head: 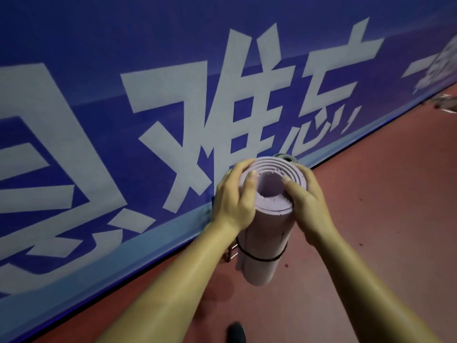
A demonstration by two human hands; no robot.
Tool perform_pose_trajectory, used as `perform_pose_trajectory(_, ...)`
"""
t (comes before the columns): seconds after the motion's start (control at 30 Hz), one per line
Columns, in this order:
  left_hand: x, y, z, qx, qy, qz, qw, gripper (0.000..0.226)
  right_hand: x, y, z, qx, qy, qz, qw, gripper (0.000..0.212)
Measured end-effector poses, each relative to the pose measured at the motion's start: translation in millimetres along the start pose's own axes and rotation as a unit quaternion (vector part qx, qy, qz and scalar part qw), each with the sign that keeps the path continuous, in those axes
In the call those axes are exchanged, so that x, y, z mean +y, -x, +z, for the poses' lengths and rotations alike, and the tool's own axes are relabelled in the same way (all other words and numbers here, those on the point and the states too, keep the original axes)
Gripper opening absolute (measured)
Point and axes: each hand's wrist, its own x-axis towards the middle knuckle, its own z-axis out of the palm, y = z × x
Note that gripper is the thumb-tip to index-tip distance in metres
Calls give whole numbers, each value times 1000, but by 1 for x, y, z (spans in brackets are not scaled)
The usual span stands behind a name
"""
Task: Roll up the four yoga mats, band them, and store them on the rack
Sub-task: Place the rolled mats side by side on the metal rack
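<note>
Head view: person stands at a blue banner wall [148, 70] with white characters, red floor [371, 219] below.
Mat: lilac rolled yoga mat [262, 233] held upright, spiral end facing up, lower end above or near the floor beside the wall base; contact with the floor not clear.
Band: thin black band [259, 258] circles the lower part of the roll; only one band visible.
Left hand [235, 201]: fingers wrapped around the roll's top edge, thumb on the spiral end.
Right hand [306, 201]: fingers curled around the other side of the top, thumb on the end.
Behind mat: dark rolled mat end [286, 158] peeks out, touching or just behind the lilac one.
Rack: metal bit [231, 253] by the wall, mostly hidden, likely the rack.
Risk 1: inner coils could telescope out, since the top end looks unbanded.
Risk 2: band sits low and could slide off the end when the mat is pushed into place.
Risk 3: setting it down blind could knock over the dark mat or miss the rack slot.
</note>
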Motion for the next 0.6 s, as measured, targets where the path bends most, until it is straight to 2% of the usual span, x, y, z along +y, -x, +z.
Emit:
perform_pose_trajectory(0.3, 17, -166, 24, 12, -51, 82, 995, 50, -46, -171, -9, 1, -32, 15, 999, 40)
perform_pose_trajectory(0.47, 16, -226, 40, 27, -100, 82, 991, 53, -53, -240, -12, -20, -61, 18, 998, 36)
perform_pose_trajectory(0.6, 6, -259, 63, 46, -129, 72, 988, 51, -38, -285, -20, -45, -112, 38, 992, 45)
